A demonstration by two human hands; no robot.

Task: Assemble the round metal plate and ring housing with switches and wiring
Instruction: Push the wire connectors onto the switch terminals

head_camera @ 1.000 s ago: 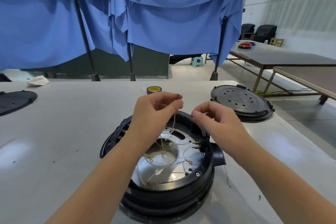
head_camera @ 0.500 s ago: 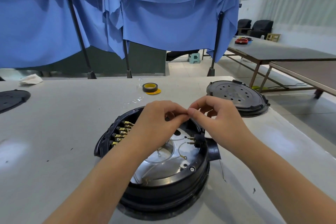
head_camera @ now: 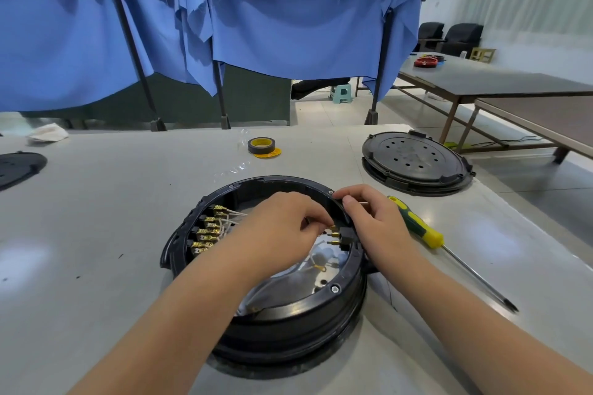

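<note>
Ring housing (head_camera: 288, 308), black with the shiny round metal plate (head_camera: 298, 276) inside, sits on the grey table (head_camera: 96, 234). Left hand (head_camera: 282, 228) reaches in, its grip pinching something small by the brass-pinned switch (head_camera: 345, 239). Right hand (head_camera: 375, 221) curls over the rim, fingers holding it, beside a screwdriver (head_camera: 417, 228).
</note>
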